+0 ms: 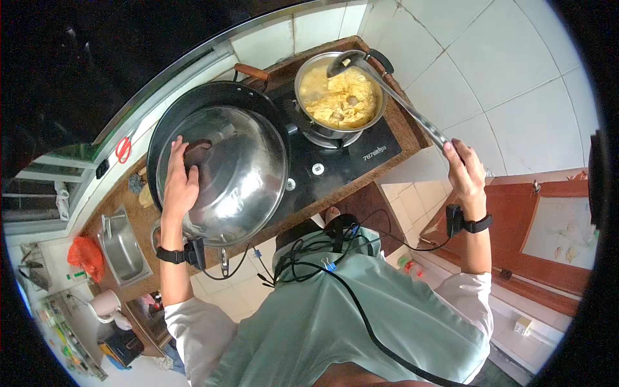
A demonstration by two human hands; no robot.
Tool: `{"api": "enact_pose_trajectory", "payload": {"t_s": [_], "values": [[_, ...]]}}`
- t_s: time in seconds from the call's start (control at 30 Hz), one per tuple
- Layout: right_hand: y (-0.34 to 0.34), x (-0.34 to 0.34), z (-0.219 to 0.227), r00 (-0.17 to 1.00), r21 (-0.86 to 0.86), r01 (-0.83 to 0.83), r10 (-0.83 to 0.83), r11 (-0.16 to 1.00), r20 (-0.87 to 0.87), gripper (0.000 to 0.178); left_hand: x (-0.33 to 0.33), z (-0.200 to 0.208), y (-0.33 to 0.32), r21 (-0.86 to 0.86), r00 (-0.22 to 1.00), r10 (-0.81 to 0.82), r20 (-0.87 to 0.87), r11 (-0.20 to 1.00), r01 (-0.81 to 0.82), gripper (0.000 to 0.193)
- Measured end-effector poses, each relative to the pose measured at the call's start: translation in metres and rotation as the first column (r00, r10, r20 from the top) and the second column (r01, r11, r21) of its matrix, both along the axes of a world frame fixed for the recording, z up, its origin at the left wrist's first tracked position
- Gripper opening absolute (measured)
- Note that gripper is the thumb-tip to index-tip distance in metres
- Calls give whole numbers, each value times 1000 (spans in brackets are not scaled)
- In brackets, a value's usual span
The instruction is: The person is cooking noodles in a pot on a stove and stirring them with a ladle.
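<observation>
My right hand (465, 169) is closed round the end of a long steel ladle (412, 109). The ladle's bowl is over the far rim of a steel pot (332, 130), with a small yellow piece in it. Pale yellow, egg-like food in broth (345, 97) fills the pot, which stands on the hob's right burner. My left hand (180, 180) lies on a domed metal lid (242, 174), fingers stretched out beside its dark brown handle (197, 149). The lid sits over a large black wok (219, 97), shifted toward me, so the far inner wall shows.
The black glass hob (380, 145) is set in a brown counter (412, 126). A steel sink (124, 248) and a red plastic bag (86, 257) are at the left. The wok's wooden handle (251, 72) points toward the tiled back wall. Cables (303, 258) hang at my front.
</observation>
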State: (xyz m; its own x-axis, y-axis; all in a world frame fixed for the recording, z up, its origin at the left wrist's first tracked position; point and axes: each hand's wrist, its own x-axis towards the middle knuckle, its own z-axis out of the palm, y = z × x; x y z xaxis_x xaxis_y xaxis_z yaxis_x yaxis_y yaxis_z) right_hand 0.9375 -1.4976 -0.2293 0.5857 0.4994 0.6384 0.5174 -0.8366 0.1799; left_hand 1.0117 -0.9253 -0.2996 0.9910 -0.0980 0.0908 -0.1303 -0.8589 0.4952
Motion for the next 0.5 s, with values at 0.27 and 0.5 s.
{"api": "enact_pose_trajectory", "payload": {"t_s": [0.27,0.5], "values": [[15,29,18,976,-168,35,-70,985,-205,62,1,-1,2,-22,1000,-27,-8,999,26,55],[57,86,51,961,-475,-113,-25,873,-274,51,-1,-2,5,2,1000,-15,14,1000,15,53]]}}
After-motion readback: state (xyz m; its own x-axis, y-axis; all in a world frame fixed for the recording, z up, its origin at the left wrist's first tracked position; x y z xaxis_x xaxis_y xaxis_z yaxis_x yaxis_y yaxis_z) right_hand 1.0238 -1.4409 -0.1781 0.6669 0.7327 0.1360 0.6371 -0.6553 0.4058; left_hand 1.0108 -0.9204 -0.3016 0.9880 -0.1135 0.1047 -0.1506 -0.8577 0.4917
